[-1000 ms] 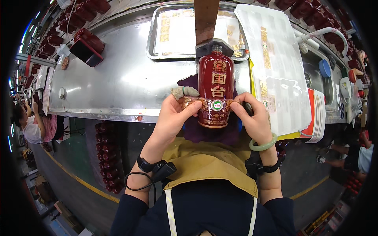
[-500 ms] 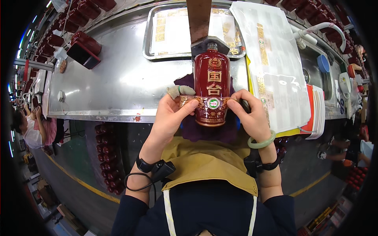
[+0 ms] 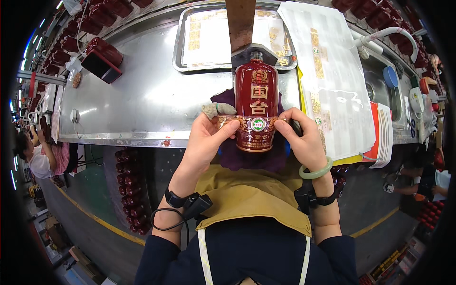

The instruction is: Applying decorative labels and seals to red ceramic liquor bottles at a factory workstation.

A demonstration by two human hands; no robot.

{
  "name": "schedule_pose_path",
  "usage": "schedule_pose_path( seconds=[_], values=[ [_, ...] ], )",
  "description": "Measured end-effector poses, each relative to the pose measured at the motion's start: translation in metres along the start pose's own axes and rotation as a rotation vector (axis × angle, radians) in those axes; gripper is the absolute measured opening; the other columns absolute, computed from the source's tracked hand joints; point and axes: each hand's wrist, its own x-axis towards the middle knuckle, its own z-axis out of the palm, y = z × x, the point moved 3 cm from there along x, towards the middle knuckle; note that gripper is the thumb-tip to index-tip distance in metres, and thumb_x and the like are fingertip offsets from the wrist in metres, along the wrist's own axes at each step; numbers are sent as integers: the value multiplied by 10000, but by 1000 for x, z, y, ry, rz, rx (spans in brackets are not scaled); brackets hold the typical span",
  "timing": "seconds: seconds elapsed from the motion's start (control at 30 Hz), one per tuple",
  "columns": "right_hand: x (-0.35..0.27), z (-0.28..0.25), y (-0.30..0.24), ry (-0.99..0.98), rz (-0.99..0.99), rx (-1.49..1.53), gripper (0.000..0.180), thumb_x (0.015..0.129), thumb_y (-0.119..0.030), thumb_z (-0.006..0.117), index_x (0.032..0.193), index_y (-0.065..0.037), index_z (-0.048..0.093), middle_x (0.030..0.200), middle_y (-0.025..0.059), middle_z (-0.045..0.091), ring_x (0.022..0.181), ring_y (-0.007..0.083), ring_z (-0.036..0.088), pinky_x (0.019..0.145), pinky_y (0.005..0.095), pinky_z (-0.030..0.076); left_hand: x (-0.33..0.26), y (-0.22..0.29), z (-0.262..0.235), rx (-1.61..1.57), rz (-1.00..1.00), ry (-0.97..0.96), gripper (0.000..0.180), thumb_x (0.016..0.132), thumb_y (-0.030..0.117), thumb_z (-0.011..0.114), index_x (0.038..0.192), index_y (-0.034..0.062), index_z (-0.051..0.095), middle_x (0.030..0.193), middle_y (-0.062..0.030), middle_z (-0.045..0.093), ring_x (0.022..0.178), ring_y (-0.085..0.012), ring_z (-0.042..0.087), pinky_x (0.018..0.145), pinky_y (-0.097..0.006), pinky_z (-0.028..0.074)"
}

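A dark red glass bottle [image 3: 256, 78] with gold lettering lies with its neck pointing away from me, against a dark angular rest [image 3: 268, 56], on a purple cloth [image 3: 237, 160]. Across its lower part stretches a patterned decal strip [image 3: 257, 125] with a round green and white emblem. My left hand [image 3: 203, 140] pinches the strip's left end between thumb and fingers; a knitted cover [image 3: 219, 109] wraps one finger. At the opposite end, my right hand [image 3: 302, 136] pinches the strip the same way. Both thumbs lie beside the bottle's sides.
Beyond the bottle, a metal tray [image 3: 177, 59] holds decal sheets. Large translucent sheets [image 3: 332, 90] lie at right, beside a sink [image 3: 377, 90] with a blue cup [image 3: 390, 76]. A dark box-like stand [image 3: 101, 68] is at left. Bottles [image 3: 127, 190] line the floor; a person [image 3: 40, 159] works far left.
Both hands keep almost the same place on the strip. The strip looks slightly lifted or shifted, showing more of the gold characters beneath it. The person at far left has moved their arms.
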Motion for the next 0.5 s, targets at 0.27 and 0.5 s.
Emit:
schedule_pose_path(
  seconds=[0.27, 0.5],
  values=[
    [0, -1, 0, -4, 8, -6, 168, 973, -160, 734, 962, -8, 664, 778, -16, 548, 665, 60, 426, 592, 247, 355, -1, 1, 2, 16, 7, 4, 258, 979, 92, 742, 1201, 39, 620, 1071, -30, 697, 948, -100, 644, 806, -274, 527],
    [0, 0, -2, 2, -3, 4, 172, 974, -169, 736, 966, -11, 666, 778, -27, 550, 666, 51, 424, 589, 239, 350, 0, 1, 2, 21, 1, 19, 265, 976, 102, 749, 1201, 45, 623, 1071, -28, 696, 957, -96, 646, 793, -267, 524]
  ],
)
